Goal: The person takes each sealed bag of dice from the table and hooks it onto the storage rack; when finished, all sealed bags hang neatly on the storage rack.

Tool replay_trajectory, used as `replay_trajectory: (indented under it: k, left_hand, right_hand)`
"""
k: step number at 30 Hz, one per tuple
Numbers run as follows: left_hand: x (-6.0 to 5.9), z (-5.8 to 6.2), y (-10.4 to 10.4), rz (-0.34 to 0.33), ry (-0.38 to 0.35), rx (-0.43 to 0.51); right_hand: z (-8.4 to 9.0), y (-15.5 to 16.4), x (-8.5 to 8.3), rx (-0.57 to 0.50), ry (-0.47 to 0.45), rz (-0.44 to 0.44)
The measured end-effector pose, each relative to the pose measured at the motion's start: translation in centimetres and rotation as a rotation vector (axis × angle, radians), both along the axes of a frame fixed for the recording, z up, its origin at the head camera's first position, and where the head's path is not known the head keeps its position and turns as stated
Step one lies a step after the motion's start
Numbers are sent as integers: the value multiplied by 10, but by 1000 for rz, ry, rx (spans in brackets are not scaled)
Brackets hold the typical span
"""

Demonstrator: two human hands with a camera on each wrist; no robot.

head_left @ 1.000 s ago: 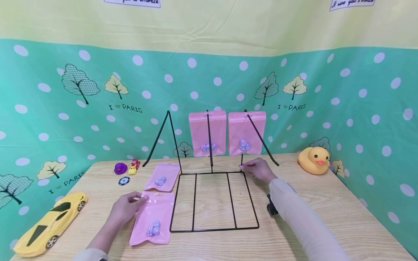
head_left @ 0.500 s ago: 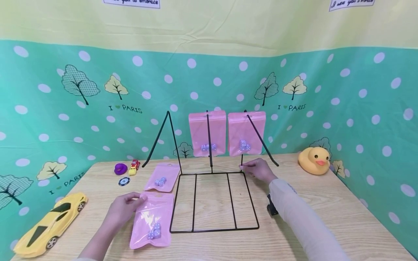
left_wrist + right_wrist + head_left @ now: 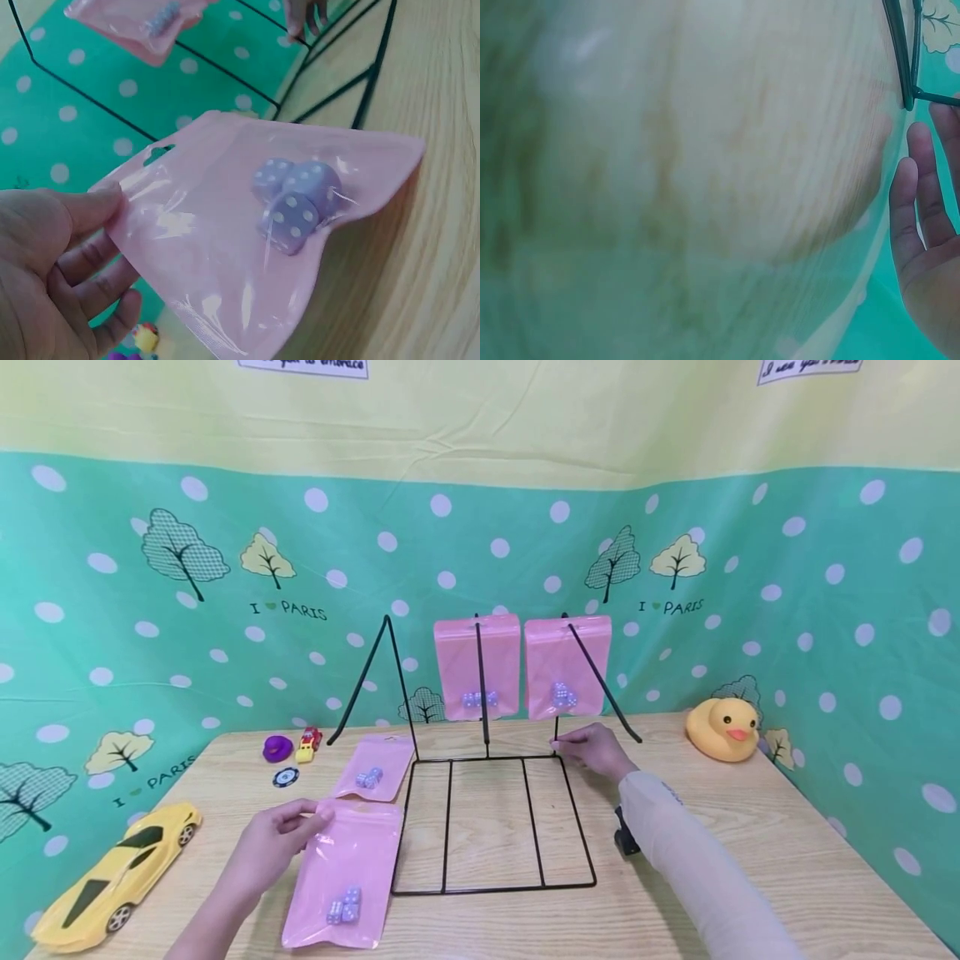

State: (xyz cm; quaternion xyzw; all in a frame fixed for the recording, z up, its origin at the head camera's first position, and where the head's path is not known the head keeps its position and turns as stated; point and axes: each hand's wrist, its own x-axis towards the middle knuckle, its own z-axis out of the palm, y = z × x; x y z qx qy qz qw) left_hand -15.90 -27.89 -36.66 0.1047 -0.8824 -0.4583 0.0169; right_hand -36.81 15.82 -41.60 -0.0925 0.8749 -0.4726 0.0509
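My left hand [image 3: 311,820] pinches the top edge of a pink pouch [image 3: 341,872] holding purple dice [image 3: 342,906], with the pouch's top lifted off the wooden table [image 3: 750,860]. In the left wrist view the thumb of that hand [image 3: 82,217] lies on the pouch [image 3: 225,277] beside its hanging hole, and the dice [image 3: 296,199] bunch together inside. My right hand [image 3: 564,745] rests with straight fingers [image 3: 919,210] at the back right corner of the black wire rack [image 3: 446,822]. Two pink pouches [image 3: 457,660] [image 3: 551,660] hang from the rack. A further pouch [image 3: 371,768] lies flat to its left.
A yellow toy car [image 3: 112,877] lies at the front left corner. A rubber duck [image 3: 723,727] sits at the back right. A purple toy [image 3: 277,747], a small red and yellow car [image 3: 307,743] and a chip [image 3: 285,777] lie back left. A black object [image 3: 622,839] sits under my right forearm.
My left hand has drawn the near pouch toward the front left and raised its top edge; the dice slid to the bottom. The right hand has stayed put.
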Motion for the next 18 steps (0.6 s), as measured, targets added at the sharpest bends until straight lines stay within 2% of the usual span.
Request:
replay_trajectory:
  k: [6, 12, 18]
  left_hand:
    - [8, 14, 9, -45, 34, 25]
    - [18, 30, 18, -61, 62, 15]
    - [26, 42, 22, -57, 180, 43]
  right_hand:
    - [2, 0, 1, 0, 2, 4]
    - [3, 0, 2, -3, -1, 6]
    - [2, 0, 1, -2, -7, 2]
